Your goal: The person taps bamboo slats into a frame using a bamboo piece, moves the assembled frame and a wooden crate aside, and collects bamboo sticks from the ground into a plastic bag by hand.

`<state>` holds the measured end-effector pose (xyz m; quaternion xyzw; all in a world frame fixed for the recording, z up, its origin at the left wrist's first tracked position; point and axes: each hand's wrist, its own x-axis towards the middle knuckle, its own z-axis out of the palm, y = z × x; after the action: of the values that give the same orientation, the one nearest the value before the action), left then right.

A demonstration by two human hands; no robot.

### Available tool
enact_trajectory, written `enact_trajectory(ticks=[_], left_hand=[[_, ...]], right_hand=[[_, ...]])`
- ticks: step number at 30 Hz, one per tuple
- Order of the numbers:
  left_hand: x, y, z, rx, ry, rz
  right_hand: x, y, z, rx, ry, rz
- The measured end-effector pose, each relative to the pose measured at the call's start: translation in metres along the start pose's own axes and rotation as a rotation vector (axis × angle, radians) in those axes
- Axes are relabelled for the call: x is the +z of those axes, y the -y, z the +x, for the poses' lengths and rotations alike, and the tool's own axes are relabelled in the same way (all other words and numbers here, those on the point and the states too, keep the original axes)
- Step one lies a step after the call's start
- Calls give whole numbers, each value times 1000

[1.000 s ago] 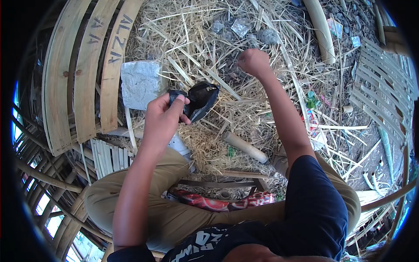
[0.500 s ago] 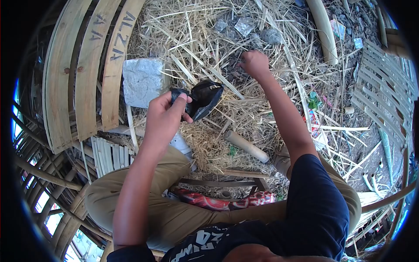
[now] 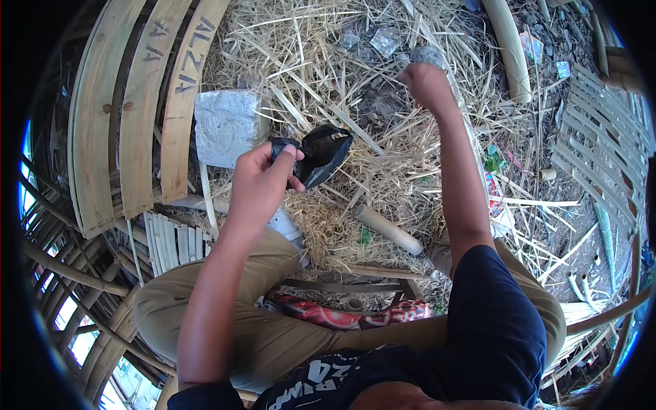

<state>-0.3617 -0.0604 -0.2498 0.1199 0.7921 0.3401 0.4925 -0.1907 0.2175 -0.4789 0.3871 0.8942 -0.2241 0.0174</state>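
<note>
My left hand [image 3: 261, 179] pinches the side of a small black plastic bag [image 3: 335, 164] between thumb and fingers. The mouth of the bag gapes, and its inside is dark. Out over the straw, my right hand [image 3: 429, 85] is closed with its fingers curled down; anything inside it is hidden. Just left of that hand lies a patch of dark soil [image 3: 383, 106] among the straw [image 3: 301, 61]. A grey stone [image 3: 426, 56] sits right beyond the knuckles.
A pale rough block [image 3: 227, 128] stands left of the bag, beside curved wooden slats [image 3: 140, 130] with painted letters. A short bamboo piece [image 3: 388, 229] lies between my legs. At upper right is a bamboo pole [image 3: 508, 51], with a slatted panel [image 3: 601, 143] beyond.
My right hand has moved to the right and slightly farther out, off the dark soil patch. My left hand and the black bag have barely moved.
</note>
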Motion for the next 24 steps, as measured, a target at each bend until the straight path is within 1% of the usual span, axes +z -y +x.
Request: enact_trajectory(ticks=[2, 5, 9, 12, 15, 18, 21, 24], left_hand=[[0, 0, 0, -2, 2, -4], [0, 0, 0, 1, 4, -8], [1, -1, 0, 0, -1, 3], [2, -1, 0, -7, -6, 9], [2, -1, -1, -7, -14, 2], [2, 0, 0, -5, -18, 3], [3, -1, 0, 3, -36, -30], [0, -1, -1, -8, -26, -3]], right_hand=[[-31, -2, -2, 52, -15, 183], [-71, 17, -14, 66, 20, 548], [-84, 35, -21, -118, 152, 847], [-83, 61, -29, -275, 315, 1054], [-77, 95, -40, -362, 494, 1096], [-71, 124, -49, -464, 577, 1021], [-61, 137, -53, -438, 652, 934], [-60, 142, -54, -457, 637, 857]])
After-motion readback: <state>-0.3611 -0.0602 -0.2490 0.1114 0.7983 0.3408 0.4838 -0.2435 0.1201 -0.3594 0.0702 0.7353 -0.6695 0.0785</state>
